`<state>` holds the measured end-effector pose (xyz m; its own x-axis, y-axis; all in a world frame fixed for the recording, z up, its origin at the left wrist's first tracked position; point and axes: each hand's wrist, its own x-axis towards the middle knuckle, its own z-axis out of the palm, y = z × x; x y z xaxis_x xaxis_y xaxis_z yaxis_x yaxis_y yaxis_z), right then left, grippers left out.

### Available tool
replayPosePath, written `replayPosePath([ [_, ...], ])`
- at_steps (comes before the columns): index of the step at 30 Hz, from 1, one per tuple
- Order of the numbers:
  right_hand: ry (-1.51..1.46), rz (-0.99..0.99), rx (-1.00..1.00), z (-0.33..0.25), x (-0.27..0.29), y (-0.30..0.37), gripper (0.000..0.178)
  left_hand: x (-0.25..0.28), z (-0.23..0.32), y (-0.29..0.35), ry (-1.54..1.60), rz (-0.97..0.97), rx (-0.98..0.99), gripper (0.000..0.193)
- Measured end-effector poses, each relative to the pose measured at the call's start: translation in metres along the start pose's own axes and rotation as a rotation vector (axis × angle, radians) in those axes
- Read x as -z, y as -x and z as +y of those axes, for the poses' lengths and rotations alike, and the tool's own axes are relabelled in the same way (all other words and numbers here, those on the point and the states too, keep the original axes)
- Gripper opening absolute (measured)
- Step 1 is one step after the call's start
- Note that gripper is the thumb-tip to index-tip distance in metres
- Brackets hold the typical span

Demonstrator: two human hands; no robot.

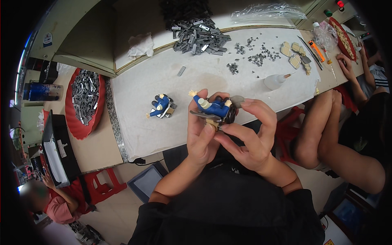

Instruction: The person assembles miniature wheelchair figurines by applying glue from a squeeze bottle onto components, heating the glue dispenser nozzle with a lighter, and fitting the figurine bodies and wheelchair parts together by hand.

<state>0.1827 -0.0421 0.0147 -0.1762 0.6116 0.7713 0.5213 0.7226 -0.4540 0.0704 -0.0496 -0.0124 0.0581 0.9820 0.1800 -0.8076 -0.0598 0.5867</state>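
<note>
Above the front edge of the table, both hands hold a small figurine [212, 108] with a blue jacket, a pale head and a tan base. My left hand [199, 141] grips it from the left, thumb on the base. My right hand [255, 136] pinches it from the right, fingers closed around a grey part near its side. Just what the right fingertips press is partly hidden. A similar blue figurine [160, 106] rests on the white table covering [139, 126], to the left of my hands.
A pile of grey flat pieces [200, 36] lies at the back, small metallic bits [257, 59] beside it. Tan blocks [295, 61], an orange cutter [316, 51] and a white squeeze bottle [274, 81] are rightward. A red tray [67, 118] stands left. Other people sit on both sides.
</note>
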Motion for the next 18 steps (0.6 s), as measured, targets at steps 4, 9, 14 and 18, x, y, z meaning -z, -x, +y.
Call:
replayPosePath([
  [4,0.033,-0.051,0.025,0.005,-0.003,0.002,0.029,0.003,0.0,0.002,-0.016,0.026,0.013,0.06],
  [9,-0.093,-0.05,-0.01,0.005,-0.007,-0.001,0.035,0.004,0.0,0.002,-0.017,0.016,0.021,0.061],
  [14,-0.329,0.022,-0.252,0.004,-0.004,-0.003,0.042,0.002,0.004,0.001,0.143,-0.012,0.156,0.061],
  [18,-0.312,0.024,-0.168,0.003,0.0,0.01,0.044,0.002,0.001,0.001,0.106,-0.023,0.098,0.061],
])
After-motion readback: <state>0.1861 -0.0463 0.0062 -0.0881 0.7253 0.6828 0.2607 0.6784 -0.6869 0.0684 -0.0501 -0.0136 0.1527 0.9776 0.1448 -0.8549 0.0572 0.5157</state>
